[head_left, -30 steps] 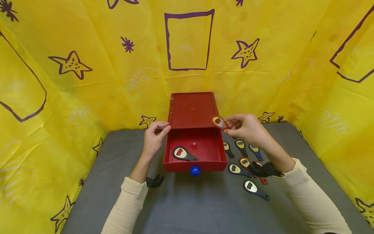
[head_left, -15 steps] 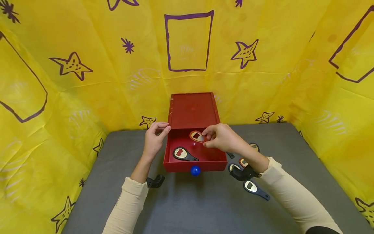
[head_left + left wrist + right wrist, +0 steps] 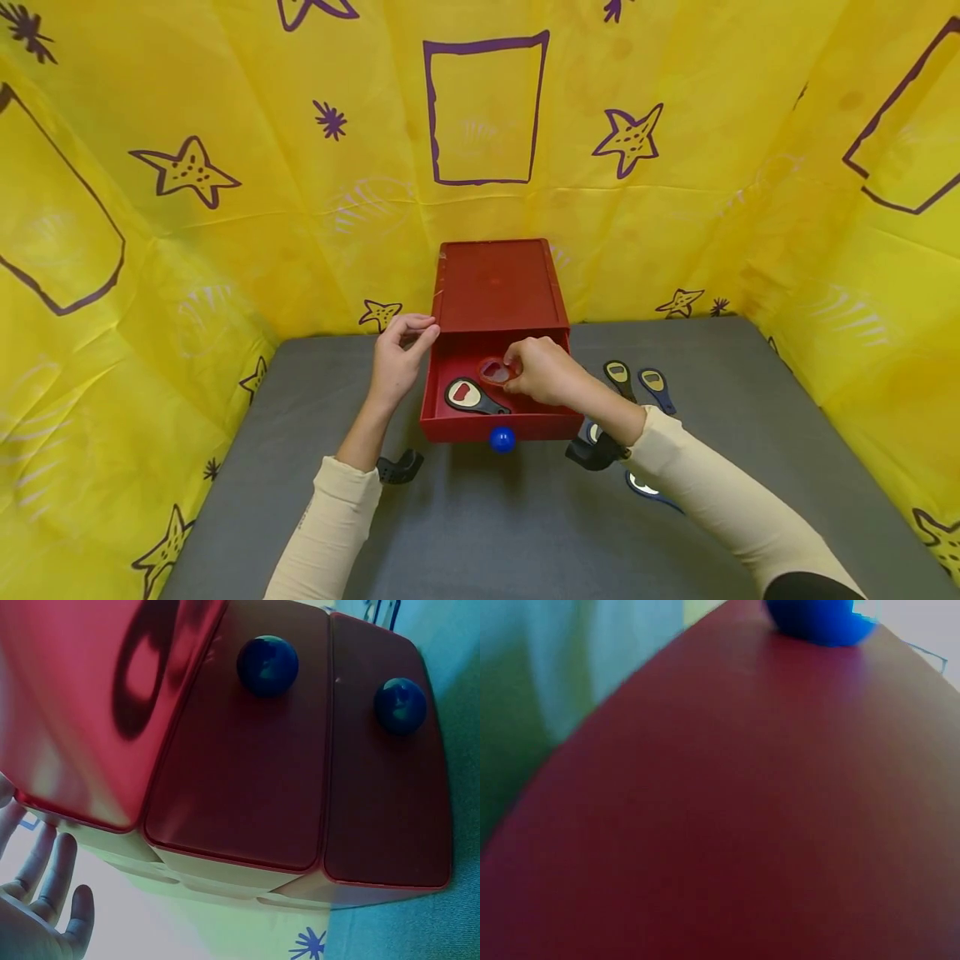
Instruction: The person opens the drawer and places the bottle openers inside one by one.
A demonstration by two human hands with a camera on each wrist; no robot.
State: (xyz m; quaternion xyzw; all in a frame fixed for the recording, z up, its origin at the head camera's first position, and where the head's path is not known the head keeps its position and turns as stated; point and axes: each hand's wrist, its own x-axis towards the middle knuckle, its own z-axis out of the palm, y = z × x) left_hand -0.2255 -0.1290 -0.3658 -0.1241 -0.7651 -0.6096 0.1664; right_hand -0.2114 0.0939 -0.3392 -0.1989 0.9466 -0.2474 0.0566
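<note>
The right hand (image 3: pixel 546 371) pinches a red bottle opener (image 3: pixel 495 375) between thumb and fingertips, its rounded end pointing left of the grip, inside the pulled-out drawer (image 3: pixel 453 430). Just left of that hand and nearer the person, a black opener (image 3: pixel 476 397) lies on the drawer floor. The left hand (image 3: pixel 396 362), fingers loosely extended and clear of any opener, is at the left edge of the red cabinet (image 3: pixel 497 283). Beyond the right wrist, a blue opener (image 3: pixel 664 398) rests on the table (image 3: pixel 322 417).
</note>
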